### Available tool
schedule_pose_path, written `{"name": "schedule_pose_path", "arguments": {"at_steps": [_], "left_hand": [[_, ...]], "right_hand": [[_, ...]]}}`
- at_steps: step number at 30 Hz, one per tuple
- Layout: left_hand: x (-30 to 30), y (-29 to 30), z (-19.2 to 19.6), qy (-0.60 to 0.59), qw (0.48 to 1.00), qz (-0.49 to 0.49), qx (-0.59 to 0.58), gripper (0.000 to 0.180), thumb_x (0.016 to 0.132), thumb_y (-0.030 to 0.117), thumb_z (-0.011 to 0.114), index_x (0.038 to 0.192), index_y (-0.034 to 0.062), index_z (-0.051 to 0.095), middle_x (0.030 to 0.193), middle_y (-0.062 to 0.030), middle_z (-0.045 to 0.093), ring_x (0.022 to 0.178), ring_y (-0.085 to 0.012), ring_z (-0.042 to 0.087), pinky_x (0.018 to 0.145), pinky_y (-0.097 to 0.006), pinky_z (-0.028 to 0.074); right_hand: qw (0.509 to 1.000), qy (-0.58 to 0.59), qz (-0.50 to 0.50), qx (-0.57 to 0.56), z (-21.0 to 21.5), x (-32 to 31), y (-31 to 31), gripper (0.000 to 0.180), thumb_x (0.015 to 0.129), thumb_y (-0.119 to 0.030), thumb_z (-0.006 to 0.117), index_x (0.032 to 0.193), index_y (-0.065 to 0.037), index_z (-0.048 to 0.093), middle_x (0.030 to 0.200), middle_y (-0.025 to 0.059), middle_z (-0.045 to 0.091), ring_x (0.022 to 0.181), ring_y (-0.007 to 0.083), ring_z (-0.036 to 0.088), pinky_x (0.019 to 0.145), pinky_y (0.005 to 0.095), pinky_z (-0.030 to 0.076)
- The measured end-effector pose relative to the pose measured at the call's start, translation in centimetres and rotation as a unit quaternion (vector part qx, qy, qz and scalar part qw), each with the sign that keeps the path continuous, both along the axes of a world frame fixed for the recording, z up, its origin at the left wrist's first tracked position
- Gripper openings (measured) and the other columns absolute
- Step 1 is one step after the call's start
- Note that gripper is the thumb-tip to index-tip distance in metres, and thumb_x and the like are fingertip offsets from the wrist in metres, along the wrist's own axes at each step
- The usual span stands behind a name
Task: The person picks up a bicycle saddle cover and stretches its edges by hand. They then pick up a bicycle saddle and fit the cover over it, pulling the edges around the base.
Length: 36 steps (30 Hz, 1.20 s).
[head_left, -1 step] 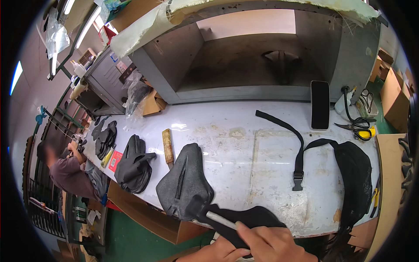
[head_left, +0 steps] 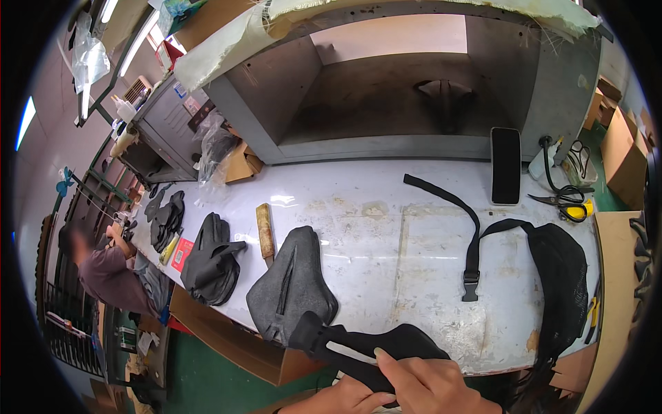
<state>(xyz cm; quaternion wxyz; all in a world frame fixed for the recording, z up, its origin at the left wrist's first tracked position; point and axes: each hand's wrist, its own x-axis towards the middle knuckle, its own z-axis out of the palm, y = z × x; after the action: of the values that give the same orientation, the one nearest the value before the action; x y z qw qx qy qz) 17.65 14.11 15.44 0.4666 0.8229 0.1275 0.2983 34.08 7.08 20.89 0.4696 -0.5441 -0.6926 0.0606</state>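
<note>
At the lower edge, both my hands hold a black piece shaped like a bicycle saddle (head_left: 403, 339), its narrow end pointing left. A pale strip runs along its middle; I cannot tell whether it is a slot or something laid on it. My left hand (head_left: 350, 396) is closed on the near side of the piece, its fingers partly hidden. My right hand (head_left: 434, 384) grips the wider end, with the thumb on top by the pale strip. Just beyond the narrow end, a grey saddle-shaped piece (head_left: 298, 279) with a lengthwise slit lies on the table.
A tool with a worn wooden handle (head_left: 265, 231) and a pile of grey pieces (head_left: 215, 265) lie left. Right are a black waist bag (head_left: 558, 283), phone (head_left: 505, 165) and scissors (head_left: 565, 203). A grey metal box (head_left: 331, 146) stands behind. Far left, a person (head_left: 114, 276) works.
The narrow end of the black piece has swung slightly left and tilted, showing more of the edge along the pale strip. Both hands keep their hold almost in place.
</note>
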Motion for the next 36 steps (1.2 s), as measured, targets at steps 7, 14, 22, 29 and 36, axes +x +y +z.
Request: {"name": "schedule_pose_path", "arguments": {"at_steps": [7,14,22,29,36], "left_hand": [[-0.6,0.4,0.3,0.016,0.999,-0.028,0.019,0.021,0.091,0.021,0.061,0.095,0.0008,0.067,0.084,-0.0148,0.066,0.077,-0.0325,0.066,0.070,-0.040,0.050],[-1.7,0.0,-1.2,0.017,0.993,0.113,0.006,0.024,0.083,0.018,0.070,0.098,-0.0011,0.069,0.097,-0.0172,0.069,0.089,-0.0322,0.067,0.082,-0.040,0.051],[-2.9,0.1,-2.1,-0.080,0.958,0.130,-0.244,0.035,0.086,0.020,0.069,0.113,-0.0008,0.064,0.110,-0.0146,0.066,0.099,-0.0261,0.064,0.087,-0.036,0.049],[-1.2,-0.4,-2.4,-0.166,0.857,0.089,-0.479,0.038,0.088,0.020,0.067,0.120,-0.0004,0.060,0.114,-0.0136,0.064,0.102,-0.0245,0.063,0.089,-0.035,0.048],[1.5,2.9,6.8,-0.014,0.868,0.075,-0.490,0.020,0.095,0.015,0.058,0.108,-0.0009,0.059,0.093,-0.0083,0.061,0.086,-0.0152,0.058,0.075,-0.027,0.046]], "right_hand": [[1.000,-0.003,0.008,0.025,-0.2,0.0,0.0,0.026,0.082,-0.007,0.061,0.107,0.000,0.066,0.081,0.0095,0.055,0.052,0.0196,0.055,0.043,0.0292,0.043],[0.985,-0.115,-0.115,0.060,0.7,1.8,-0.2,0.020,0.085,-0.001,0.061,0.105,0.002,0.064,0.098,0.0169,0.058,0.089,0.0317,0.062,0.073,0.0399,0.052],[0.696,0.697,0.140,-0.095,-2.1,0.0,-0.2,0.072,0.090,-0.009,0.065,0.147,-0.003,0.021,0.114,0.0175,0.057,0.102,0.0234,0.059,0.086,0.0363,0.049],[0.721,0.678,-0.050,-0.136,-0.8,-0.1,0.3,0.027,0.079,0.000,0.076,0.098,0.004,0.057,0.093,0.0078,0.065,0.083,0.0103,0.060,0.070,0.0232,0.049],[0.748,0.579,0.031,-0.324,-3.0,1.3,-0.9,0.023,0.082,0.001,0.073,0.097,0.001,0.055,0.083,0.0043,0.063,0.073,0.0056,0.057,0.064,0.0196,0.047]]}}
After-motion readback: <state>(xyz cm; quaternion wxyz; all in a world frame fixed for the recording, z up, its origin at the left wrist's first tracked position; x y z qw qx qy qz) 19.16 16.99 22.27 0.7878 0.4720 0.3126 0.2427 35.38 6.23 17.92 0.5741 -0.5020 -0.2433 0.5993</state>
